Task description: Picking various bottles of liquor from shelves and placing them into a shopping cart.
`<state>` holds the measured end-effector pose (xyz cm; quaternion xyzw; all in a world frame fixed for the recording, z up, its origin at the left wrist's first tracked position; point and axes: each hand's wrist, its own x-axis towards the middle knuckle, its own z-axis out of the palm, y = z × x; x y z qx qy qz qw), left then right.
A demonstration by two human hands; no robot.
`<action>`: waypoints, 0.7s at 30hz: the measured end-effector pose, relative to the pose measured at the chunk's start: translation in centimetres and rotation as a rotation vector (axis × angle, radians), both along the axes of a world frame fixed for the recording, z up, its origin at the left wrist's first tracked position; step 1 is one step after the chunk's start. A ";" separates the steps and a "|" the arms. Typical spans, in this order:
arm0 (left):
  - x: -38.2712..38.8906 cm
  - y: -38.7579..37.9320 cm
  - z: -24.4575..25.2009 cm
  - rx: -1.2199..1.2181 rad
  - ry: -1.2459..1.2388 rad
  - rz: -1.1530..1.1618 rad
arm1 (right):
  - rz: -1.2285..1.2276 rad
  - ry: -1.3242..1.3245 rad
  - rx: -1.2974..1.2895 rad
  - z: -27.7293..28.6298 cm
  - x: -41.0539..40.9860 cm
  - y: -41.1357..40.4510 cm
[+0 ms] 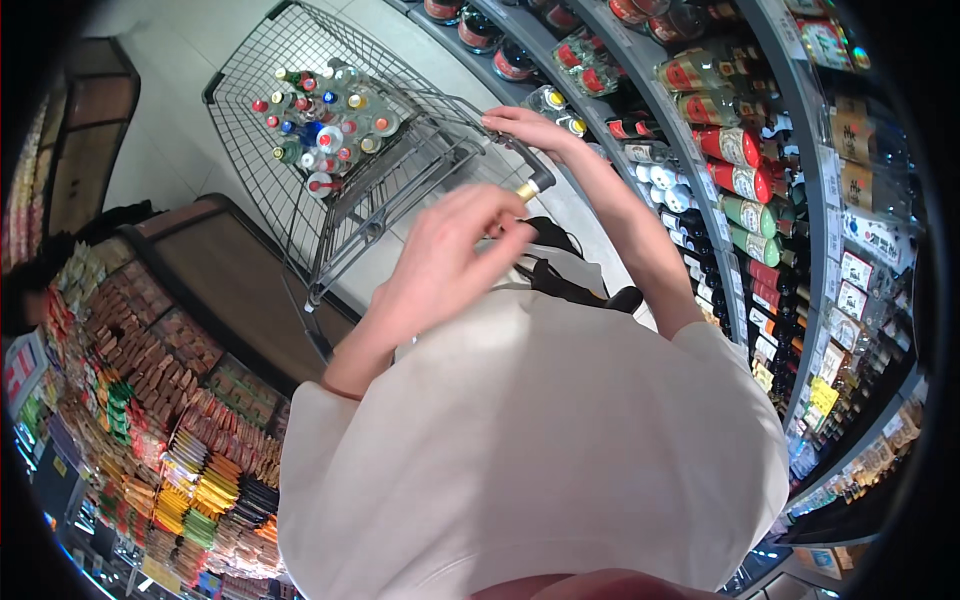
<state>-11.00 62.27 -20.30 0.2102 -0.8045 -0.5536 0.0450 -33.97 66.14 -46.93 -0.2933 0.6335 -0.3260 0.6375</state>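
A wire shopping cart stands before me, with several glass bottles grouped upright inside, their caps red, blue, white and yellow. My right hand lies over the black side arm of the cart beside the shelf, its fingers stretched forward along it. Closer to my body, my left hand is above the cart handle, with its fingers curled and its thumb pointing right. Motion blurs this hand, and it hides most of the handle; whether it holds anything cannot be told.
At the right, curved shelves carry many bottles and price tags. Packaged snacks fill a display at the lower left, beside a brown display panel. Pale floor tiles lie left of the cart. A black strap hangs at my waist.
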 end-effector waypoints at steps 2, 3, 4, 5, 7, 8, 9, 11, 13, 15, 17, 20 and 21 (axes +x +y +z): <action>2.1 1.1 -5.6 -0.278 -0.093 0.055 | -0.052 -0.068 0.028 1.0 -0.1 1.2; 3.1 1.7 -7.4 -0.290 -0.096 0.043 | -0.104 -0.131 0.068 1.3 -0.3 1.7; 3.9 2.6 -8.4 -0.410 -0.156 0.058 | -0.157 -0.129 0.103 -0.5 -1.1 2.8; 4.8 3.4 -9.4 -0.525 -0.216 0.079 | -0.173 -0.136 0.096 -2.1 -1.6 4.3; 5.9 4.9 -10.6 -0.458 -0.339 0.072 | -0.197 -0.132 0.160 -4.6 -2.9 6.9; 6.3 5.6 -11.6 -0.441 -0.380 0.103 | -0.249 -0.100 0.203 -6.4 -3.7 9.0; 6.3 6.0 -12.3 -0.427 -0.422 0.141 | -0.294 -0.067 0.243 -8.2 -4.8 10.8; 6.3 6.4 -13.2 -0.459 -0.459 0.172 | -0.470 -0.050 0.322 -11.0 -6.6 13.6; 5.5 6.9 -14.1 -0.494 -0.487 0.201 | -0.720 0.017 0.323 -14.6 -9.5 16.4; 6.2 7.2 -14.7 -0.613 -0.472 0.278 | -0.866 0.009 0.281 -14.9 -12.1 17.2; 5.9 7.3 -14.8 -0.640 -0.521 0.297 | -1.036 0.061 0.301 -15.7 -15.4 18.5; 5.6 7.6 -14.8 -0.674 -0.556 0.325 | -1.136 0.060 0.352 -17.9 -19.3 20.5; 5.4 7.8 -14.7 -0.679 -0.571 0.320 | -1.151 0.058 0.399 -18.4 -20.3 20.4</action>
